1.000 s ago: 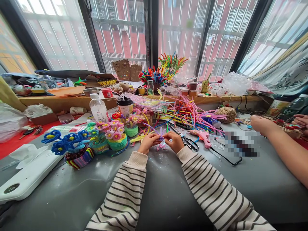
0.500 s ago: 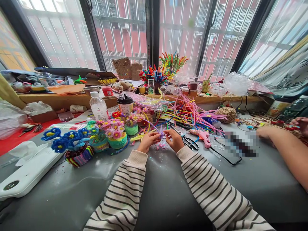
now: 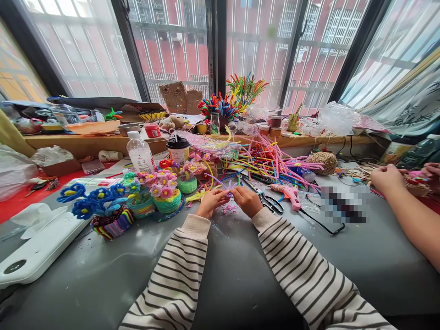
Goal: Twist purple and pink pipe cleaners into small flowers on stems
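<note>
Both hands meet over the middle of the grey table. My left hand [image 3: 211, 203] pinches a purple pipe cleaner [image 3: 213, 178], whose free end sticks up and to the left. From the right, my right hand [image 3: 248, 200] closes its fingers on the same purple piece, and the fingertips hide most of it. Pink fluff scraps [image 3: 229, 209] lie on the table just beneath. Scissors [image 3: 273, 204] with black handles rest right of my right hand. Left of my left hand stand pots of pipe-cleaner flowers, pink [image 3: 165, 185] and blue [image 3: 101, 195].
A pile of coloured pipe cleaners [image 3: 271, 158] lies behind my hands. A pink glue gun [image 3: 292, 197] with a black cord is at right, near a twine ball [image 3: 323, 162]. A bottle [image 3: 140, 153] and cup [image 3: 178, 149] stand behind the flowers. Another person's arm [image 3: 400, 201] reaches in at right.
My right hand has moved slightly left, closing the gap to my left hand at the purple pipe cleaner. The other person's hands at right have lifted, with something pinkish between them.
</note>
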{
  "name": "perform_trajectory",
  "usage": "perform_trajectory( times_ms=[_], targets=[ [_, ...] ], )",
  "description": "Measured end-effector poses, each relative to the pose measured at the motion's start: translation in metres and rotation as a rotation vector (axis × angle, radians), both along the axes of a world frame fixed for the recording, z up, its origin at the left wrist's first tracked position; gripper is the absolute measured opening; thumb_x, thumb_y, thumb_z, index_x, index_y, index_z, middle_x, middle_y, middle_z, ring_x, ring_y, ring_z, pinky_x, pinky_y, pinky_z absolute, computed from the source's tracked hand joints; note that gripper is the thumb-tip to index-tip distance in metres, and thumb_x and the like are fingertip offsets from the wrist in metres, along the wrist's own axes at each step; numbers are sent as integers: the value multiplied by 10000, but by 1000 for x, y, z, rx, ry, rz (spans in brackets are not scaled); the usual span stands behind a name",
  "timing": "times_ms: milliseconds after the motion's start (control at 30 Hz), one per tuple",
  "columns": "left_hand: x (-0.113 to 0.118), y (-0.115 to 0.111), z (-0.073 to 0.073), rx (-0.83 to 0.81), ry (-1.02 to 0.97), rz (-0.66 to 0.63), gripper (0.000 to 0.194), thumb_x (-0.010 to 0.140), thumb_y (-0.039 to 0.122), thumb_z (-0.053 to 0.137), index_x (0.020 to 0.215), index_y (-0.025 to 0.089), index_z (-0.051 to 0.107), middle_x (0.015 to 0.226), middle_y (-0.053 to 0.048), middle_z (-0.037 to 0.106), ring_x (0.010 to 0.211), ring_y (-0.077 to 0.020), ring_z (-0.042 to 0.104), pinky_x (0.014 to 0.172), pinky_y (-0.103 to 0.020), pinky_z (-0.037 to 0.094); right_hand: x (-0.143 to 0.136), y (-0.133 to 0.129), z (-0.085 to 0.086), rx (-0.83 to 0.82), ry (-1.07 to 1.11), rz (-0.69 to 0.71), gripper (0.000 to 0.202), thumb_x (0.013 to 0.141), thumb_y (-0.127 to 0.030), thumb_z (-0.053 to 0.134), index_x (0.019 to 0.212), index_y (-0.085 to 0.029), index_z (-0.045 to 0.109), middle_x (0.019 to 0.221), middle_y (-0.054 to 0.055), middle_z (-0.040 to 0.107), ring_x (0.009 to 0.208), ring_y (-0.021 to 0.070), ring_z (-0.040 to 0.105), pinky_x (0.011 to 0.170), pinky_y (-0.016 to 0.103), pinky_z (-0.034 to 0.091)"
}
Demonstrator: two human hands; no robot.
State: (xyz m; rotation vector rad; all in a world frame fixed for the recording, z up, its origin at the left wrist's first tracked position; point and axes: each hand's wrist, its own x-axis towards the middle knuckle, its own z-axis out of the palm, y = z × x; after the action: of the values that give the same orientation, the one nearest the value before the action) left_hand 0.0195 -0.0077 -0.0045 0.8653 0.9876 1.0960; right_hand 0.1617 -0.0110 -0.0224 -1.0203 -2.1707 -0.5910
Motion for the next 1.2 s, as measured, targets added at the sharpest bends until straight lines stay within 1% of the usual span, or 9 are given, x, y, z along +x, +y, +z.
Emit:
perform_trajectory(
  times_ms=[100, 233, 400, 600, 800, 1000, 1067, 1133, 1200],
  targets=[
    [0, 1, 0, -11, -10, 1, 185, 528, 144, 674, 617, 101, 518, 520, 16, 550, 513, -78, 569, 590, -195, 475, 0, 1, 1, 57, -43, -7, 263, 821, -136, 302, 861, -161, 561, 754, 61, 595, 700, 123, 533, 606, 223, 383],
    [0, 1, 0, -14, -22, -7, 162, 546, 136, 661, 622, 98, 523, 522, 14, 554, 499, -74, 564, 577, -191, 471, 2, 2, 1, 154, -44, -3, 212, 816, -144, 349, 857, -151, 556, 742, 43, 600, 675, 116, 529, 588, 220, 366],
    [0, -1, 2, 4, -14, -19, 166, 533, 145, 669, 615, 95, 534, 520, 20, 545, 495, -65, 554, 579, -189, 463, 4, 3, 1, 197, -69, -19, 180, 811, -166, 378, 833, -164, 557, 746, 30, 596, 645, 115, 504, 563, 225, 338],
    [2, -2, 1, 73, 24, -5, 217, 491, 189, 690, 611, 100, 533, 526, 35, 535, 488, -54, 535, 583, -203, 456, 2, -1, 5, 161, -82, -54, 186, 806, -179, 371, 770, -171, 553, 724, 41, 564, 658, 136, 454, 577, 247, 335],
    [4, 0, -4, 244, 143, 69, 243, 497, 250, 675, 623, 100, 531, 555, 35, 535, 488, -60, 523, 578, -233, 460, -3, -2, 3, 85, -25, -76, 192, 795, -182, 364, 752, -148, 548, 730, 73, 527, 720, 165, 438, 624, 275, 352],
    [5, 2, -6, 417, 286, 105, 216, 538, 271, 646, 633, 107, 543, 549, 24, 541, 493, -76, 523, 542, -225, 455, -5, -3, 2, 16, 80, -88, 176, 781, -176, 375, 722, -152, 540, 712, 65, 507, 715, 167, 441, 628, 268, 370],
    [5, 2, -4, 381, 252, 96, 197, 543, 250, 648, 629, 112, 537, 548, 28, 540, 493, -69, 524, 548, -213, 453, -5, -2, 1, 9, 105, -81, 184, 789, -180, 367, 728, -157, 538, 718, 63, 508, 716, 163, 447, 630, 262, 376],
    [4, 0, -1, 247, 167, 35, 173, 558, 221, 645, 629, 115, 528, 546, 29, 542, 497, -64, 533, 567, -203, 456, -4, -2, 0, 0, 140, -60, 199, 805, -179, 347, 744, -165, 536, 724, 58, 509, 715, 152, 457, 631, 248, 382],
    [3, -1, 1, 85, 79, -71, 141, 589, 198, 629, 640, 114, 528, 558, 10, 561, 519, -67, 551, 586, -194, 460, -3, -2, -1, -10, 182, -34, 210, 817, -177, 330, 759, -174, 531, 735, 54, 511, 714, 139, 467, 627, 230, 388]
  ],
)
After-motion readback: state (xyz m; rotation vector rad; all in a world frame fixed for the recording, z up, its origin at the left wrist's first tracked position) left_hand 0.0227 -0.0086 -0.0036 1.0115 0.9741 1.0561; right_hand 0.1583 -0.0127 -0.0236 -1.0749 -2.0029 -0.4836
